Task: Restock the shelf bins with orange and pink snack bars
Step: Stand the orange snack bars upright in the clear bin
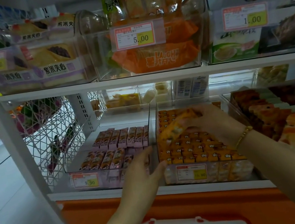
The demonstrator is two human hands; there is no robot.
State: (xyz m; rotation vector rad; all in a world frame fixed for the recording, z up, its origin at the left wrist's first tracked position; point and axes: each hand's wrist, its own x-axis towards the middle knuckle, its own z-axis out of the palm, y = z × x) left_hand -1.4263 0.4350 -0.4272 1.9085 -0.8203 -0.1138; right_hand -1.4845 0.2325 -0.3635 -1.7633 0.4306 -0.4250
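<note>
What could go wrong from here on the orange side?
1. The orange bin looks packed to its front wall, so the orange bars in the right hand may not seat and could slide out forward.
2. The left hand sits at the wall between bins; a nudge could disturb the pink bars in the front row.

Upper centre: 5.00 on centre tag [137, 35], LAUGH on orange pack [155, 59]. Upper right: 1.00 on right tag [245, 17]. Left: 紫米夹心 on bread pack [54, 69]; 9.90 on tag [85, 180] of pink bin [107, 181].
</note>
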